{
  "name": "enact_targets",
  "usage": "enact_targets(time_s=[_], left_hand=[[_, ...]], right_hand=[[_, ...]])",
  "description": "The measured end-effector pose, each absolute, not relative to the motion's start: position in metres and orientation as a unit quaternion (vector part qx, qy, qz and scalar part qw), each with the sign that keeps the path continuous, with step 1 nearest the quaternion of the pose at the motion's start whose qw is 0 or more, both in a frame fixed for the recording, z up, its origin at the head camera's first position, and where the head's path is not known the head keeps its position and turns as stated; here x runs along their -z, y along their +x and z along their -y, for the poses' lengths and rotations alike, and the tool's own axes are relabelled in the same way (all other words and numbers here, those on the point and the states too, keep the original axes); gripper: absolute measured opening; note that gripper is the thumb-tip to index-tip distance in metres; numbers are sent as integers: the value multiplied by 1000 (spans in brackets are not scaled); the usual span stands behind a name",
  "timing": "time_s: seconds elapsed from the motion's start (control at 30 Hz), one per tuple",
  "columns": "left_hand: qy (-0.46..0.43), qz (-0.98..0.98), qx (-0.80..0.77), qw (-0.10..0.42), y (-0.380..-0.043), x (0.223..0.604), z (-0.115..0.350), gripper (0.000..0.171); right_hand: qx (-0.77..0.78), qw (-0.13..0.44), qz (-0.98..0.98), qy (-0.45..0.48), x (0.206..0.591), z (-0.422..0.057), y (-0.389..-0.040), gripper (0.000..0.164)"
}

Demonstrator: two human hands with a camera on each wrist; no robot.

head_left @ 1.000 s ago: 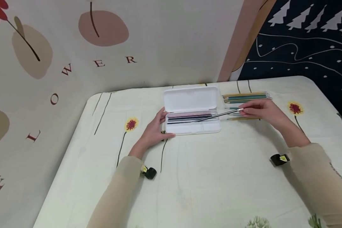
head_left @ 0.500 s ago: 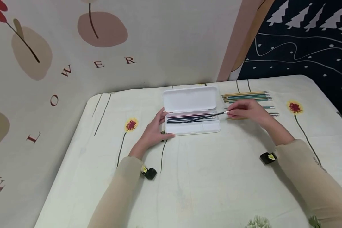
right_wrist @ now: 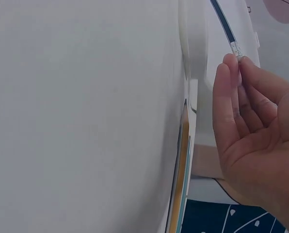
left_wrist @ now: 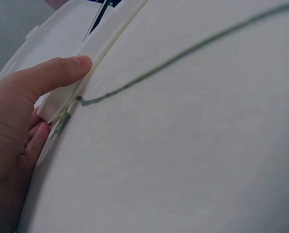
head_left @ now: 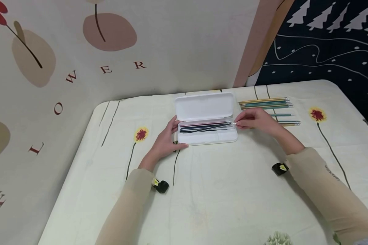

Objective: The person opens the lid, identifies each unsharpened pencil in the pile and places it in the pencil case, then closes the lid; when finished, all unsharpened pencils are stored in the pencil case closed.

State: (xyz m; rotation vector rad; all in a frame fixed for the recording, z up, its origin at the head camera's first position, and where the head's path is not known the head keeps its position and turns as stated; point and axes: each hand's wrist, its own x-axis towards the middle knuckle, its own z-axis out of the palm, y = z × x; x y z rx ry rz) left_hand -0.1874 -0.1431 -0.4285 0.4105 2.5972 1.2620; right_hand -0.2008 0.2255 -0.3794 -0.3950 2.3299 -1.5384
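Note:
A white pencil case (head_left: 199, 137) lies on the cloth with its lid (head_left: 204, 106) tipped back. Several dark pencils (head_left: 187, 128) lie lengthwise inside. My left hand (head_left: 166, 141) grips the case's left end; in the left wrist view the thumb (left_wrist: 69, 69) lies along the front wall and other fingers sit under the corner. My right hand (head_left: 257, 119) pinches a dark pencil (right_wrist: 224, 22) at its metal-banded end, between thumb and fingertips. The pencil slants over the others, its far end inside the case and the pinched end at the right rim.
Right of the case lies a row of yellow and green pencils (head_left: 265, 103). Several more pencils (head_left: 289, 123) lie beneath and beyond my right hand. A flower-printed cloth (head_left: 217, 190) covers the table, and a printed curtain (head_left: 184, 51) hangs behind it.
My right hand has moved left and slightly down with the pencil, bringing it further into the case. More of the pencils on the cloth now show. My left hand stays in place.

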Motion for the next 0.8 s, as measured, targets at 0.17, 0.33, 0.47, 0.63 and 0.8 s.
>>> enact_targets(time_s=[0.17,0.33,0.47,0.63,0.8], left_hand=[[140,-885,-431,109,-187,428,143,117],[142,-883,-434,108,-187,428,143,117],[144,-883,-433,107,-187,428,143,117],[144,-884,-431,106,-187,429,144,117],[143,-886,-429,105,-187,429,144,117]], right_hand=[[529,161,-821,-143,379,-218,-202,21],[503,158,-837,-145,378,-211,-204,20],[485,152,-849,-147,379,-211,-204,18],[471,149,-856,-149,379,-211,-204,18],[459,143,-864,-149,377,-213,-202,20]])
